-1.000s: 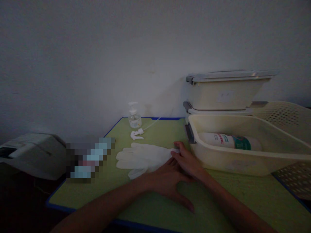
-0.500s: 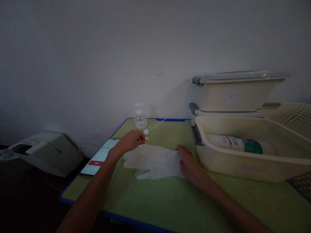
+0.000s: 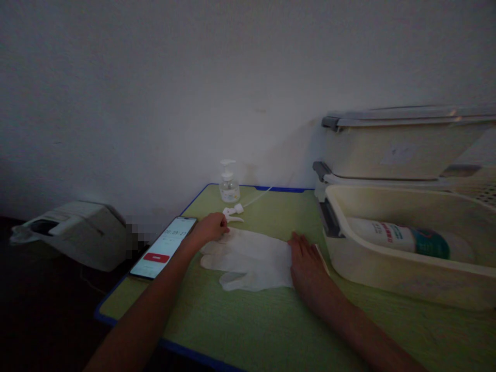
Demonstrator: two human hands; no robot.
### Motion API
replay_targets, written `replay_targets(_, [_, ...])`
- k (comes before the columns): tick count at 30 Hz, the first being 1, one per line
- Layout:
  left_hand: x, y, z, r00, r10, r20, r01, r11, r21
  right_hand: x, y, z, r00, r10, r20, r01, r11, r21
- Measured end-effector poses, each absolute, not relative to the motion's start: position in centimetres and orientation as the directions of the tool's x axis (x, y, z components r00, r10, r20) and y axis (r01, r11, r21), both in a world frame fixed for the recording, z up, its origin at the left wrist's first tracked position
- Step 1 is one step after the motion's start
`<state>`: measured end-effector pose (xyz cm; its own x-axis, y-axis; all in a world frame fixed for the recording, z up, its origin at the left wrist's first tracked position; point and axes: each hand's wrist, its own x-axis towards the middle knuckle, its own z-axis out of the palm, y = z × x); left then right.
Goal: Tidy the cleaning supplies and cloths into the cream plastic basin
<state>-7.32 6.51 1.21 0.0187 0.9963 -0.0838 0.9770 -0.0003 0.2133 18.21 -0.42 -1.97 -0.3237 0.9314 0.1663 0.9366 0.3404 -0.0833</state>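
Note:
A white rubber glove (image 3: 248,258) lies flat on the green table (image 3: 240,325), fingers pointing left. My left hand (image 3: 209,229) rests at the glove's fingertip end with its fingers curled, pinching the tips. My right hand (image 3: 308,263) lies flat and open on the glove's cuff end, pressing it down. A white spray trigger head (image 3: 232,213) with a thin tube lies just beyond my left hand.
A lit phone (image 3: 165,247) lies at the table's left edge. A clear pump bottle (image 3: 229,183) stands by the wall. On the right a cream tub (image 3: 387,268) holds a lying bottle (image 3: 399,236); lidded tubs (image 3: 403,147) are stacked behind. A grey box (image 3: 73,232) sits left, off the table.
My left hand moved from beside the right hand over to the glove's fingertip end and settled on it. The right hand stayed on the cuff. The view shifted left.

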Motion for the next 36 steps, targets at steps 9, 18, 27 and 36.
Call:
replay_targets(9, [-8.0, 6.9, 1.0, 0.027, 0.997, -0.069, 0.956, -0.006, 0.293, 18.5, -0.7, -1.8, -0.352, 0.919, 0.179, 0.925, 0.371, -0.085])
replay_targets(18, [-8.0, 7.1, 0.7, 0.013, 0.997, -0.073, 0.948, 0.011, 0.319, 18.1, -1.4, -0.8, -0.395, 0.911, 0.12, 0.903, 0.409, -0.128])
replay_targets(27, [-10.1, 6.1, 2.0, 0.125, 0.982, -0.139, 0.941, -0.073, 0.331, 17.8, -1.6, -0.5, -0.38, 0.925, 0.023, 0.923, 0.38, -0.065])
replay_targets(36, [-10.6, 5.3, 2.6, 0.15, 0.966, -0.211, 0.955, -0.086, 0.285, 17.9, -1.5, -0.9, -0.38, 0.921, 0.088, 0.915, 0.388, -0.109])
